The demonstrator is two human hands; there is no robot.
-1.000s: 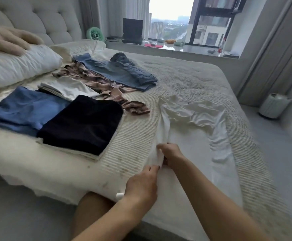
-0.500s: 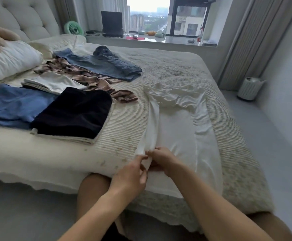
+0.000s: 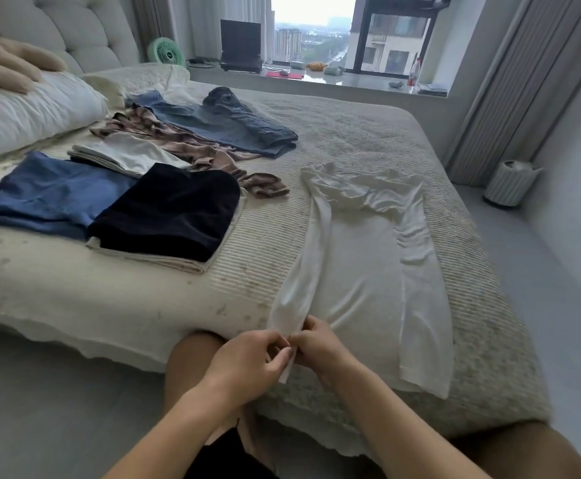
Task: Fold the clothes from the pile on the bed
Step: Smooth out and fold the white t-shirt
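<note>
A white long-sleeved garment [image 3: 361,267] lies spread flat on the bed [image 3: 368,133], its crumpled top end pointing toward the window. Its left edge is folded inward into a long strip. At the near hem my left hand [image 3: 247,364] and my right hand [image 3: 316,347] meet, both pinching the lower end of that strip. To the left lie folded pieces: a black one [image 3: 168,212] on a cream one, a blue one [image 3: 51,195] and a white one [image 3: 126,157]. Behind them a brown patterned garment [image 3: 185,146] and blue jeans [image 3: 227,126] lie unfolded.
A white pillow [image 3: 30,112] and a tufted headboard [image 3: 75,25] are at the left. A green fan [image 3: 165,52], a laptop and small items sit on the window sill. A white bin [image 3: 510,181] stands on the floor at the right. My knees touch the bed's edge.
My hands have slid down the folded left strip of the white garment toward its near hem, and the view has pulled back from the bed.
</note>
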